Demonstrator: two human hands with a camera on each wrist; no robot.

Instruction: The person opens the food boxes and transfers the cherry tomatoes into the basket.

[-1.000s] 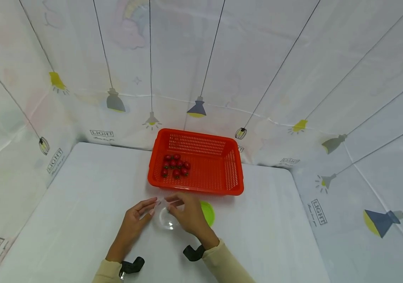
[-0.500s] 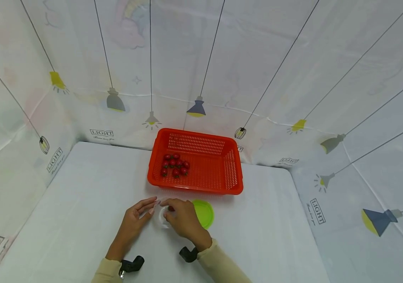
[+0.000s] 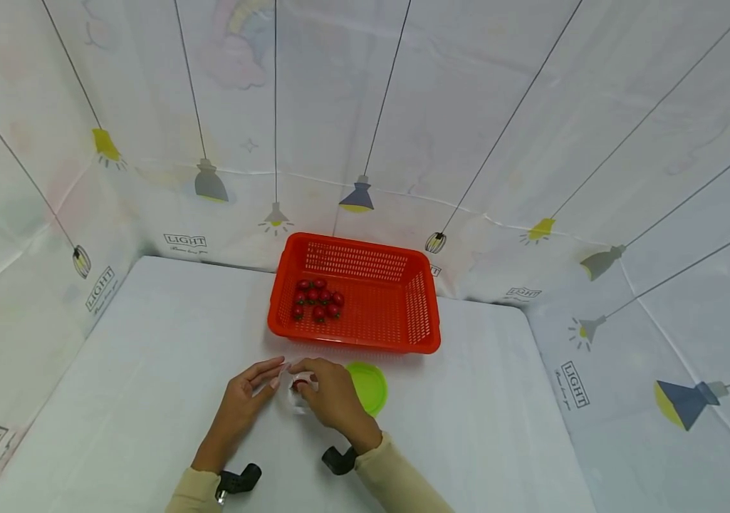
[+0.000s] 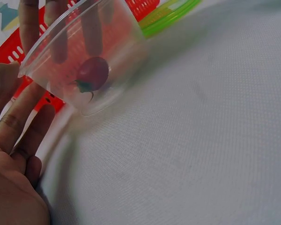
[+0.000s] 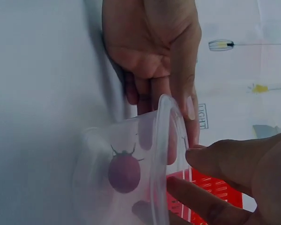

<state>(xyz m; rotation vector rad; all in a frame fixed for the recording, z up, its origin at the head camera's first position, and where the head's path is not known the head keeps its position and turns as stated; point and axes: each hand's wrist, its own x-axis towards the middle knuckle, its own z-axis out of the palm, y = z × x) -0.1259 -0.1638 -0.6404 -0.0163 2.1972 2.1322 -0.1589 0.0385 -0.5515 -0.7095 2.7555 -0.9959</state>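
A clear plastic tub [image 3: 296,407] stands on the white table in front of the basket. My left hand [image 3: 243,400] pinches its rim between thumb and fingers on the left side. Inside, low in the tub, lies one cherry tomato [image 4: 94,73] with a green stem, visible through the wall in both wrist views. My right hand [image 3: 336,396] reaches over the rim, fingers pointing down into the tub just above the tomato [image 5: 124,174]. Its thumb [image 5: 215,157] stays outside at the rim, apart from the tomato.
A lime-green round lid [image 3: 372,388] lies flat to the right of the tub, partly behind my right hand. Behind it stands a red perforated basket [image 3: 390,342] with several cherry tomatoes [image 3: 318,298] on its left side. Lamp-printed cloth [image 3: 313,92] forms the walls around the table.
My right hand has moved slightly left with a cherry tomato and lowered it into the tub, where its fingers have let go. The left hand keeps its place.
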